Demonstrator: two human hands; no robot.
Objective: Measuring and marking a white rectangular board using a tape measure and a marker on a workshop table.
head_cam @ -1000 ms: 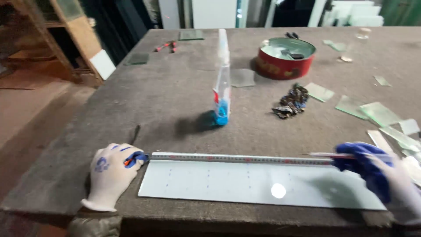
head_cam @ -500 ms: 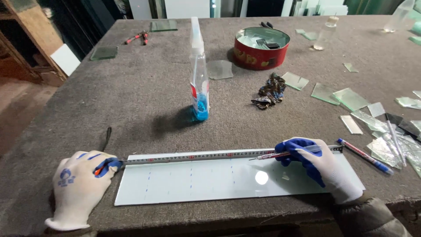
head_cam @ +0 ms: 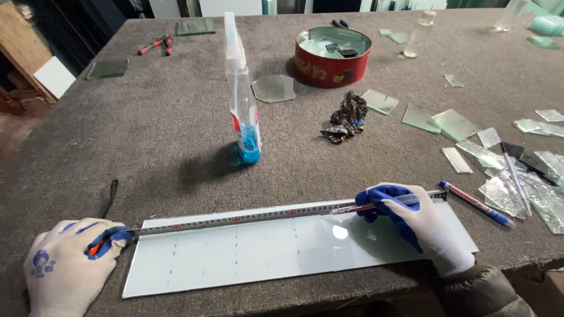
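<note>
Long white glass strip (head_cam: 282, 252): right hand (head_cam: 411, 220), gripping a red marker (head_cam: 352, 208), is shifting left along the steel tape (head_cam: 282, 215); left hand (head_cam: 67, 264) is clamping the tape case.

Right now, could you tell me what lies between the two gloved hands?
In the head view, a tape measure spans from left hand to right hand, along the glass sheet.

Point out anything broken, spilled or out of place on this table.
Jagged glass offcuts lie scattered at the table's right edge, beside a loose blue pen. A crumpled dark wrapper sits mid-table. Nothing looks spilled.
</note>
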